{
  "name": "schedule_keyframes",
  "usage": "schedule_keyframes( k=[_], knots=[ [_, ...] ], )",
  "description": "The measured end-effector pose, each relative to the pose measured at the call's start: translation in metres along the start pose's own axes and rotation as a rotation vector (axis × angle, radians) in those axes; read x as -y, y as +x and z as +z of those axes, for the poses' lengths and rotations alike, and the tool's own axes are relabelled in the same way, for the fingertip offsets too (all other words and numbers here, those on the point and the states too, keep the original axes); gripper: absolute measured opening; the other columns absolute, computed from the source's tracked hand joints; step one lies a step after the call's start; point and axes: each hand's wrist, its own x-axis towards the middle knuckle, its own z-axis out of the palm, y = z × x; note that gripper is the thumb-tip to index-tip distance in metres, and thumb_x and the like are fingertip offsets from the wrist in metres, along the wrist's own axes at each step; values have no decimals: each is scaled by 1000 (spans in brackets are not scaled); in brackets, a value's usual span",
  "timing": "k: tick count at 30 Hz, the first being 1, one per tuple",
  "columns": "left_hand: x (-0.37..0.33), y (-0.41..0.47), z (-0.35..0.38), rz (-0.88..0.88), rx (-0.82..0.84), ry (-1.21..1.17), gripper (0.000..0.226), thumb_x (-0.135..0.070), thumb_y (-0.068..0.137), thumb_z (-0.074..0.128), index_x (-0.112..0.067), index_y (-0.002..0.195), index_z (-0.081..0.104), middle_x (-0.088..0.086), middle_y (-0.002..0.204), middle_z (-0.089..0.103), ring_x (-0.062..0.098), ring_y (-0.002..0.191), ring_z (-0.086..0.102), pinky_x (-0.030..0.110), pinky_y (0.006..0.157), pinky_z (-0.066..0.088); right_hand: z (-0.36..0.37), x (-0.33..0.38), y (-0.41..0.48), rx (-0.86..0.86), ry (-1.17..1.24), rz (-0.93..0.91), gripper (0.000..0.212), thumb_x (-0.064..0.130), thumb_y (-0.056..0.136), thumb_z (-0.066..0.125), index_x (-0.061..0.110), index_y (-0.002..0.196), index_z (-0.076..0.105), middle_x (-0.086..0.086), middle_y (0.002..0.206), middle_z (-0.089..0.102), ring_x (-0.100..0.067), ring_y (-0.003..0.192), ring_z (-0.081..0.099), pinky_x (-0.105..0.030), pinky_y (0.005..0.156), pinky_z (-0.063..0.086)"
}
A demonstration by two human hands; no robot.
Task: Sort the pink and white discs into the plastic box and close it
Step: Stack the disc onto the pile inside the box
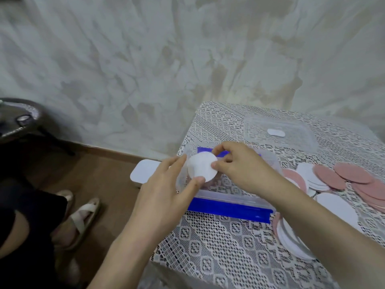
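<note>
Both your left hand (164, 188) and right hand (241, 170) pinched one white disc (201, 166) over the plastic box (233, 197). Loading step, I judged; it next needed seating flat.

We see a white lace tablecloth (229, 243) spread at right. Behind it rises a mottled grey-beige wall (145, 59), with a brown skirting board (116, 152) meeting the wooden floor (108, 184). A white rounded-corner slab (143, 171), perhaps a lid, sits just beside the cloth's left edge. Beige strapped sandals (83, 217) rest lower left, a dark round side table (23, 119) far left
</note>
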Motion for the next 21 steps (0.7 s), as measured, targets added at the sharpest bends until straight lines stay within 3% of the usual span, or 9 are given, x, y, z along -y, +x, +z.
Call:
schedule_keyframes(
  k=[2, 5, 7, 10, 13, 16, 18, 21],
  knots=[
    [0, 2, 2, 4, 18, -9, 71, -69, 90, 48, -42, 153, 30, -26, 154, 32, 3, 133, 44, 23, 90, 33, 5, -1, 3, 21, -141, 20, 17, 32, 94, 64, 37, 107, 53, 5, 85, 71, -14, 66, 58, -35, 67, 47],
    [3, 5, 4, 18, 11, -21, 72, -70, 90, 47, -43, 154, 27, -28, 154, 30, 0, 132, 43, 22, 89, 32, 8, -1, 1, 23, -296, -34, 5, 40, 96, 57, 36, 99, 55, 7, 85, 68, -19, 76, 63, -37, 73, 52],
    [5, 5, 5, 35, 6, -39, 73, -72, 88, 46, -45, 153, 28, -31, 153, 30, 0, 127, 48, 22, 87, 34, 5, 2, -2, 39, -350, -63, 21, 55, 94, 55, 35, 97, 58, 9, 81, 67, -15, 77, 63, -36, 74, 52],
    [9, 5, 7, 51, -11, -45, 73, -72, 88, 46, -46, 153, 29, -33, 151, 30, -1, 123, 50, 22, 88, 36, 1, 6, -5, 125, -474, -66, 50, 77, 73, 53, 37, 105, 52, 14, 83, 65, -12, 82, 59, -36, 75, 51],
    [10, 4, 10, 36, -31, -76, 76, -75, 83, 45, -47, 152, 30, -36, 148, 32, 3, 115, 55, 24, 88, 40, 4, 7, 1, 133, -563, -100, 48, 70, 77, 62, 35, 106, 46, 12, 84, 63, -15, 82, 54, -36, 67, 43],
    [10, 0, 9, 20, -42, -109, 86, -87, 74, 40, -48, 151, 32, -38, 144, 34, 18, 114, 58, 32, 93, 49, 3, 3, 13, 105, -527, -140, 38, 58, 83, 71, 35, 103, 47, 11, 82, 65, -16, 80, 57, -36, 68, 46],
    [10, -1, 9, 17, -48, -107, 82, -83, 76, 42, -51, 150, 32, -40, 143, 34, 19, 114, 58, 35, 95, 50, 3, -1, 16, 126, -475, -141, 37, 56, 84, 72, 36, 103, 48, 10, 80, 65, -14, 78, 59, -37, 68, 50],
    [9, 0, 8, 14, -42, -92, 74, -74, 79, 47, -52, 148, 34, -41, 142, 34, 17, 113, 57, 29, 90, 48, 4, -7, 14, 116, -465, -168, 34, 52, 87, 71, 35, 105, 48, 11, 80, 65, -13, 79, 61, -39, 70, 52]
  ],
)
